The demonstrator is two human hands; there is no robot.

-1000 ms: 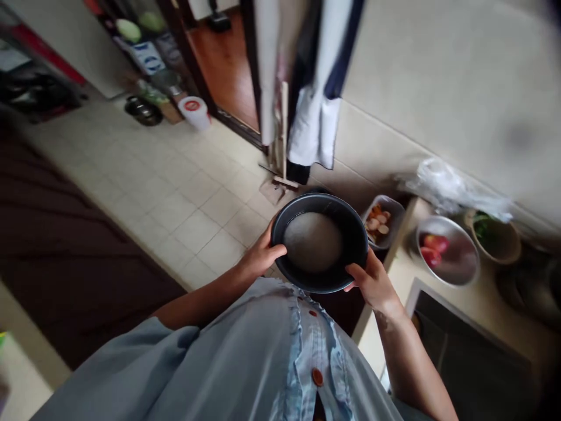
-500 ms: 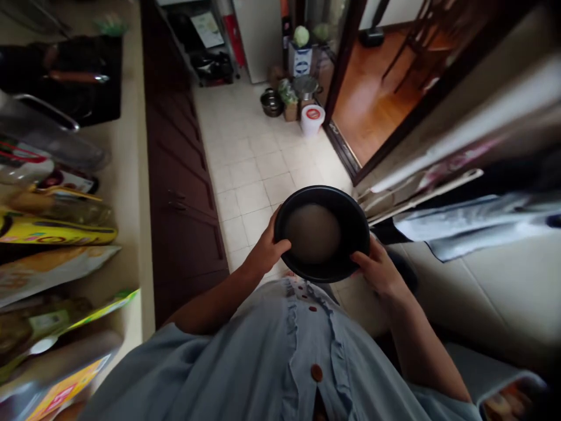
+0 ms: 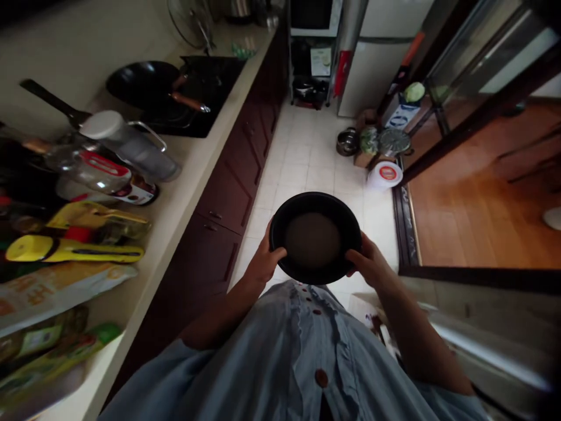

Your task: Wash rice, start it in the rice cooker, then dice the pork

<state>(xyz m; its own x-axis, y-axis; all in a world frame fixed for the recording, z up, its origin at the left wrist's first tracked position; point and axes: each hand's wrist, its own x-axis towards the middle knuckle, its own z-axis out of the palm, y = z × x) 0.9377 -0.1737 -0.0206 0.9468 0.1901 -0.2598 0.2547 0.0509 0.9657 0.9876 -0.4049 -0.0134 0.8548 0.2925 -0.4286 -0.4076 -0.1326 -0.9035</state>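
Black all round, the pot point(image 3: 347, 234) is held level in front of my blue shirt point(image 3: 254, 362), over the floor. My left hand point(image 3: 264, 260) and right hand point(image 3: 371, 260) are apart, each clamped on its own side of the pot, thumbs over the rim; the fingers beneath are mostly hidden. Inside lies a dim, greyish filling point(image 3: 312, 240), too dark for me to tell grains from liquid. The pot covers a patch of floor point(image 3: 298, 155). The microwave point(image 3: 316, 14) and fridge point(image 3: 381, 67) are cut off at the top, and a pale blurred thing at lower right is beyond my naming.

I can read hardly any writing: the carton point(image 3: 400, 115) bears a blue ring like a 0, the bucket point(image 3: 384, 175) a round red label whose words are lost, and the bag point(image 3: 65, 289) blurred orange characters. The bottle point(image 3: 103, 175) has a red label, also illegible.

To my left, the counter point(image 3: 173, 211) ends in a long slanting edge above dark cupboards point(image 3: 228, 202); the pot is clear of it. Pale tiles run ahead towards the fridge, with the bucket beside the dark door sill point(image 3: 404, 225) on the right and wooden flooring point(image 3: 473, 228) beyond.
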